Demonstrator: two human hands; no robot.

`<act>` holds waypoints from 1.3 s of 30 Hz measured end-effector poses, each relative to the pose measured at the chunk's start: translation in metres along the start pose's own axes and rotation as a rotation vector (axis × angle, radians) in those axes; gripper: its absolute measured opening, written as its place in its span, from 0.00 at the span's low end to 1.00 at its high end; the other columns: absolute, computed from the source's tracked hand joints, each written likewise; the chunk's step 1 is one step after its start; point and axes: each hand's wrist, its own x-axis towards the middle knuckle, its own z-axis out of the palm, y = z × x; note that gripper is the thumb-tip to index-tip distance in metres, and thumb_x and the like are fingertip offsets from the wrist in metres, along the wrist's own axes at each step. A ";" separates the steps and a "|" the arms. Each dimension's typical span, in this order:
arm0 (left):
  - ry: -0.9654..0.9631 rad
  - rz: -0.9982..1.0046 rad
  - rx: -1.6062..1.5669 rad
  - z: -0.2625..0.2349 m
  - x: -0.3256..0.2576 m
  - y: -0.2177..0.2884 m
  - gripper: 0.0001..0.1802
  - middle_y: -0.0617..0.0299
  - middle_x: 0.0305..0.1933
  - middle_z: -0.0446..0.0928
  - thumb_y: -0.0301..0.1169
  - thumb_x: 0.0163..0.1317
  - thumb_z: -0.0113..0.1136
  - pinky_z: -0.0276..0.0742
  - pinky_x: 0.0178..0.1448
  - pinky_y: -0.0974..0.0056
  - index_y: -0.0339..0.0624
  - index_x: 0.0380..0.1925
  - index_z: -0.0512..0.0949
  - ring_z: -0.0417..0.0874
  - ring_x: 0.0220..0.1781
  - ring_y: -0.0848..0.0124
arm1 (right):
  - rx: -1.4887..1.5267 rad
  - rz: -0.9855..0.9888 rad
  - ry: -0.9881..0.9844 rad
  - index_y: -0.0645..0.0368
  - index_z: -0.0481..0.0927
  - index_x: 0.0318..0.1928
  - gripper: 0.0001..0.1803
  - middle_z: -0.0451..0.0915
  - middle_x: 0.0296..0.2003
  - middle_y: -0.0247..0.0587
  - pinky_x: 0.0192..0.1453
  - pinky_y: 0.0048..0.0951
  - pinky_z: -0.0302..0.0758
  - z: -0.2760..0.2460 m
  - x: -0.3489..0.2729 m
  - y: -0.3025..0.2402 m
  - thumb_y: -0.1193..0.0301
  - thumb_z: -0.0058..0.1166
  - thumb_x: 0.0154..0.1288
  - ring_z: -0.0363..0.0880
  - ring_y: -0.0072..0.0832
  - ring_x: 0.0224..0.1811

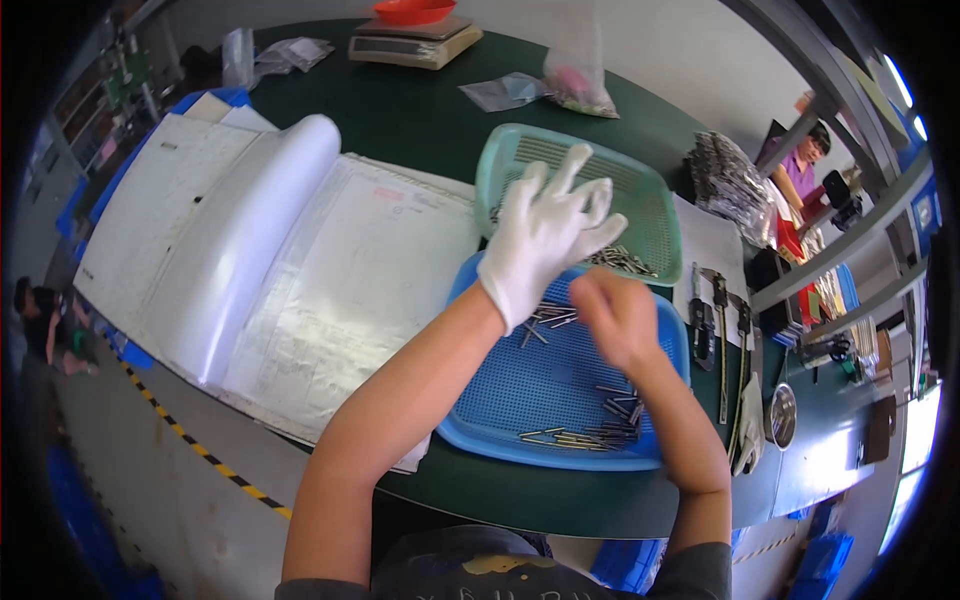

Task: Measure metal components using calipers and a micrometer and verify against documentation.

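Note:
My left hand (550,235) wears a white glove and is raised over the green basket (658,190), fingers spread and nothing in them. Bare and blurred, my right hand (618,318) hovers over the blue basket (490,395), close to the glove's cuff. Its fingers look curled, but the blur hides whether they hold anything. Slim metal pins (580,438) lie in the blue basket's near right part, and more metal pins (550,314) lie under my hands. Short metal pieces (622,262) rest in the green basket, partly hidden by the glove.
Left of the baskets lie plastic-covered sheets (350,260) with a rolled-up film. Calipers (704,320), a white glove (750,425) and a metal bowl (781,415) are on the right. A scale (415,45) carries a red dish at the back. Another person (800,170) sits at the far right.

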 end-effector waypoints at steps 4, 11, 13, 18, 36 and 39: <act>0.095 0.081 -0.239 -0.001 -0.002 0.021 0.12 0.73 0.57 0.72 0.39 0.59 0.52 0.61 0.63 0.60 0.58 0.43 0.76 0.70 0.66 0.67 | 0.412 0.084 0.381 0.63 0.77 0.39 0.25 0.76 0.25 0.35 0.36 0.28 0.70 0.000 0.018 0.024 0.50 0.43 0.71 0.74 0.23 0.29; 0.419 1.142 2.854 0.012 -0.001 0.024 0.28 0.56 0.57 0.75 0.42 0.74 0.39 0.55 0.74 0.63 0.26 0.59 0.67 0.68 0.66 0.66 | 0.512 0.097 0.499 0.61 0.71 0.26 0.23 0.67 0.18 0.28 0.24 0.21 0.63 -0.007 0.022 0.044 0.57 0.43 0.75 0.64 0.15 0.20; 0.535 1.227 3.098 0.012 -0.004 0.022 0.28 0.54 0.60 0.73 0.42 0.74 0.39 0.55 0.73 0.65 0.28 0.62 0.64 0.67 0.67 0.67 | 0.529 0.125 0.485 0.60 0.70 0.24 0.23 0.65 0.16 0.28 0.21 0.20 0.62 -0.008 0.021 0.043 0.57 0.43 0.75 0.63 0.15 0.17; 1.028 1.669 3.840 0.017 0.001 0.017 0.29 0.51 0.63 0.71 0.41 0.73 0.39 0.52 0.74 0.68 0.34 0.67 0.58 0.64 0.69 0.69 | 0.395 0.149 0.408 0.60 0.69 0.27 0.21 0.66 0.18 0.28 0.20 0.20 0.61 -0.001 0.021 0.033 0.58 0.44 0.74 0.62 0.14 0.17; 0.240 1.636 3.643 0.004 -0.002 0.021 0.46 0.52 0.78 0.39 0.63 0.66 0.33 0.33 0.78 0.53 0.49 0.74 0.36 0.43 0.78 0.57 | -0.077 -1.021 -0.153 0.55 0.70 0.24 0.09 0.69 0.19 0.36 0.20 0.33 0.69 0.030 -0.031 -0.044 0.72 0.57 0.42 0.71 0.33 0.16; 0.312 1.807 3.274 -0.008 -0.005 0.022 0.51 0.47 0.77 0.42 0.73 0.59 0.28 0.33 0.76 0.44 0.52 0.74 0.42 0.44 0.78 0.54 | 0.046 -1.076 -0.185 0.56 0.69 0.24 0.10 0.67 0.18 0.35 0.19 0.33 0.69 0.043 -0.049 -0.056 0.71 0.57 0.44 0.71 0.31 0.16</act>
